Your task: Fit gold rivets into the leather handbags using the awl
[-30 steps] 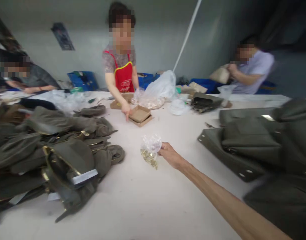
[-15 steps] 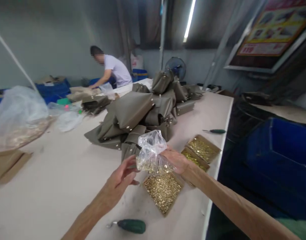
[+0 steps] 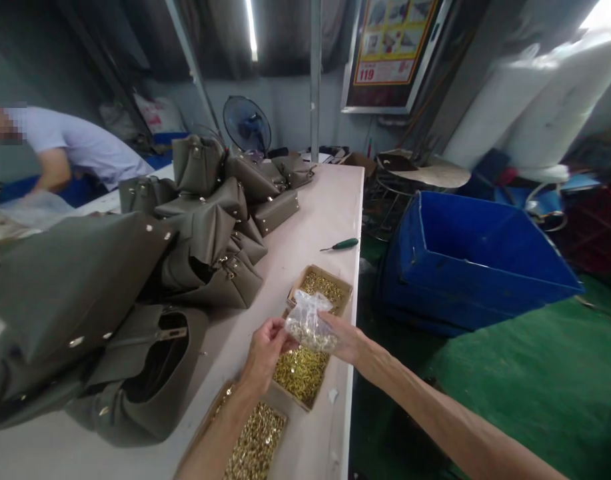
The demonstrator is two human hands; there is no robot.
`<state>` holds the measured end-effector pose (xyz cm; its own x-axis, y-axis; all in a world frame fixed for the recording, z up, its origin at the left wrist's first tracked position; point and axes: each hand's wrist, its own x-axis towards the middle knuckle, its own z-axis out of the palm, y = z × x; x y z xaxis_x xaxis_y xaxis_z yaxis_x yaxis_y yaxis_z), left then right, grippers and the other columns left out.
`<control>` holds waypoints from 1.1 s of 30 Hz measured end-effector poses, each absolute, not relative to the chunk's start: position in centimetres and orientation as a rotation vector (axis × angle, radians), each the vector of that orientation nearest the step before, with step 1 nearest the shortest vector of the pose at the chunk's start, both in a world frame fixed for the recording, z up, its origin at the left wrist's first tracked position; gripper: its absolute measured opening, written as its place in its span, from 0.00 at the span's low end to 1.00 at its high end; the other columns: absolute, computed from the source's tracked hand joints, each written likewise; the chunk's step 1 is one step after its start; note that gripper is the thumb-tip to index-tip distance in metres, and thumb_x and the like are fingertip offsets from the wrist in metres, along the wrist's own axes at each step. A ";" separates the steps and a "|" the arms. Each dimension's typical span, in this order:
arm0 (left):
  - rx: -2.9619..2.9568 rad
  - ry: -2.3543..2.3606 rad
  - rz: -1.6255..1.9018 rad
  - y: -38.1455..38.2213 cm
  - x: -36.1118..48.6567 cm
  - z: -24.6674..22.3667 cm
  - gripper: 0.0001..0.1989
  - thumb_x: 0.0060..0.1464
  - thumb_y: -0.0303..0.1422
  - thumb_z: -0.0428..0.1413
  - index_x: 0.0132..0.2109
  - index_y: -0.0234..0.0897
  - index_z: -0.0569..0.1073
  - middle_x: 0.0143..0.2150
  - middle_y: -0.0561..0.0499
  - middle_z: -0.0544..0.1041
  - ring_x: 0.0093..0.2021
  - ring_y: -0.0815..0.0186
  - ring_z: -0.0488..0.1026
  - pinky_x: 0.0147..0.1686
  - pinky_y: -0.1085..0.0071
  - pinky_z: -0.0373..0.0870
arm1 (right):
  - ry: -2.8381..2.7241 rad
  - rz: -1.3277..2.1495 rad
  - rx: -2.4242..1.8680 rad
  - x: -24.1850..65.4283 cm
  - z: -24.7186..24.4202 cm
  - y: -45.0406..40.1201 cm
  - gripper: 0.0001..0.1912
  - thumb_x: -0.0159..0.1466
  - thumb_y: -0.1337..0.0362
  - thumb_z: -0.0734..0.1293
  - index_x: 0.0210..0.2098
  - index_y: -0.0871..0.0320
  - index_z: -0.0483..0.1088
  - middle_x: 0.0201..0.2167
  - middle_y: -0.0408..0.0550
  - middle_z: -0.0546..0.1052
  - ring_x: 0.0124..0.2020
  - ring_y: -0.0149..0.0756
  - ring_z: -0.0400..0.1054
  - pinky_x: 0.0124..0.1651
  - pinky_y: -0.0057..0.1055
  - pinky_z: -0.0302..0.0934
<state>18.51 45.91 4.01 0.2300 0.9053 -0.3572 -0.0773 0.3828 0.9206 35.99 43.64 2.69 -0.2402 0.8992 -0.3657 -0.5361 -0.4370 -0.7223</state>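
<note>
My left hand [image 3: 266, 351] and right hand [image 3: 346, 340] pinch a clear plastic bag [image 3: 309, 325] of brass rivets above three cardboard trays [image 3: 318, 270] of loose rivets on the white desk [image 3: 315, 213], khaki handbags [image 3: 200, 247] alongside, a blue bin [image 3: 465, 260] beyond.

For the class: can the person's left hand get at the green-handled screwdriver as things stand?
Probably yes: the left hand holds the plastic bag, but only a shallow tray of gold-coloured studs lies between it and the green-handled screwdriver.
</note>
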 end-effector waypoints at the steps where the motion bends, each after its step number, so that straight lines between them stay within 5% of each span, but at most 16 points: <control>1: 0.938 1.145 0.837 46.6 19.1 3.5 0.24 0.38 0.46 0.65 0.36 0.32 0.68 0.30 0.48 0.78 0.29 0.65 0.76 0.31 0.72 0.76 | -0.509 1.863 -0.956 36.6 2.4 44.1 0.17 0.63 0.51 0.65 0.39 0.60 0.71 0.37 0.51 0.77 0.42 0.41 0.73 0.50 0.44 0.67; 8: 1.067 1.178 0.794 50.7 21.6 2.0 0.21 0.40 0.47 0.62 0.31 0.32 0.68 0.24 0.50 0.76 0.22 0.68 0.74 0.25 0.74 0.73 | -0.201 1.964 -0.947 40.4 2.0 45.7 0.18 0.67 0.56 0.64 0.50 0.62 0.68 0.46 0.55 0.76 0.47 0.42 0.71 0.57 0.49 0.63; 14: 1.214 1.183 0.770 52.7 22.8 2.0 0.17 0.44 0.44 0.58 0.27 0.34 0.67 0.18 0.54 0.72 0.14 0.74 0.64 0.14 0.81 0.59 | -0.363 2.014 -1.304 42.3 3.0 47.2 0.17 0.71 0.60 0.56 0.43 0.69 0.68 0.36 0.60 0.77 0.34 0.37 0.75 0.41 0.31 0.71; 20: 1.290 1.183 0.770 53.1 23.3 3.9 0.17 0.48 0.44 0.54 0.23 0.34 0.65 0.16 0.55 0.69 0.13 0.76 0.61 0.13 0.82 0.54 | -0.456 2.030 -1.513 44.3 4.8 48.4 0.13 0.69 0.62 0.61 0.33 0.66 0.67 0.19 0.48 0.72 0.17 0.26 0.65 0.18 0.17 0.60; 33: 1.046 1.244 0.848 54.4 24.6 7.9 0.13 0.53 0.35 0.51 0.24 0.33 0.64 0.17 0.55 0.68 0.13 0.77 0.59 0.14 0.80 0.53 | -0.560 1.987 -1.530 44.6 7.2 50.8 0.17 0.69 0.58 0.61 0.27 0.58 0.54 0.12 0.33 0.53 0.12 0.20 0.46 0.15 0.15 0.42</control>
